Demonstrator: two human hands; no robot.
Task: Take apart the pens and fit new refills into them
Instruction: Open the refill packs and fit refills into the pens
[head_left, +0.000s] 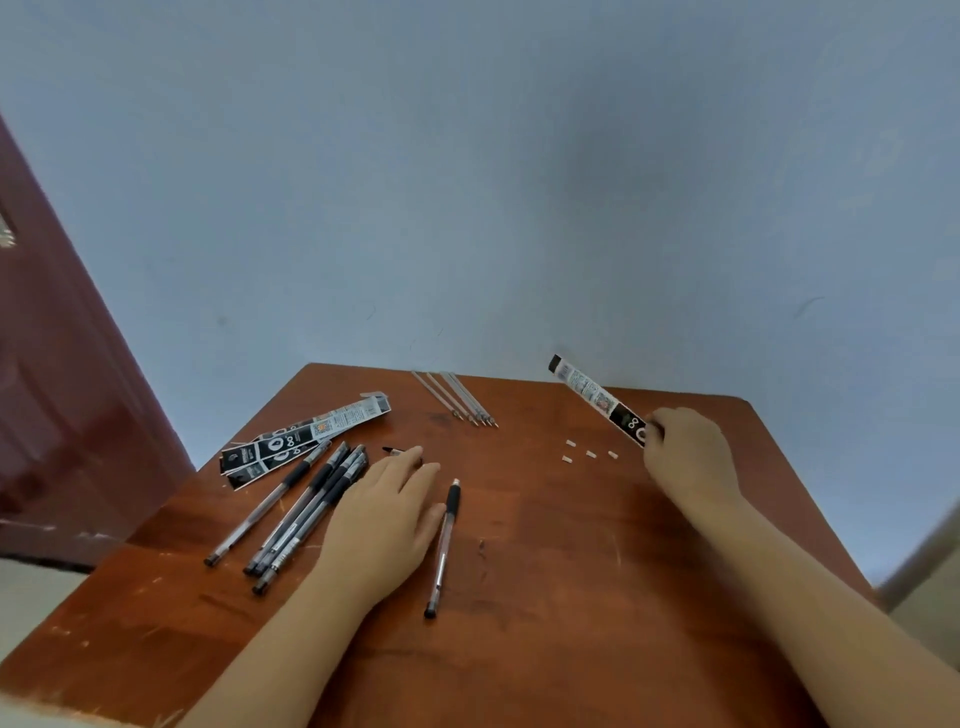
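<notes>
My right hand grips one end of a black-and-white refill packet and holds it raised, angled up toward the wall. My left hand lies flat on the wooden table with its fingers straight. A single pen with no cap lies just right of that hand. Several clear pens with black grips lie in a bunch to its left. A black pen cap shows beyond my left fingertips. Several bare refills lie side by side near the table's far edge.
Several flattened refill packets lie at the table's far left. Several tiny white caps sit scattered below the raised packet. A blue-grey wall stands right behind the table, and a dark red door is at the left.
</notes>
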